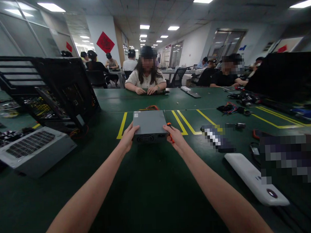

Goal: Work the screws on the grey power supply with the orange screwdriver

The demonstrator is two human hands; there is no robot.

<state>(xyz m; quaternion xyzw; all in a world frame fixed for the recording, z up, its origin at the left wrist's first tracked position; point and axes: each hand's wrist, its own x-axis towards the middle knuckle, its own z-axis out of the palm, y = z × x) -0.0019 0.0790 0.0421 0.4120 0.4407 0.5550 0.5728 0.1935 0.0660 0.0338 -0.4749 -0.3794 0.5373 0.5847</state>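
Between my two hands is a grey metal computer power supply unit (150,122), with a fan grille and a socket on the side facing me. My left hand (129,135) is closed on its left side, thumb on the top edge. On the right side my right hand (175,136) grips it the same way. Something orange and black, perhaps a tool handle (169,125), shows by my right fingers; most of it is hidden. Behind the unit lies a bundle of coloured cables (151,107). I cannot tell whether the unit touches the table.
A black computer case (66,89) stands at left, beside a larger grey power supply (38,149). A white power bank (253,177) lies at right, near cables (228,108). Yellow tape lines (180,122) mark the green table (138,199). A person (147,75) sits opposite.
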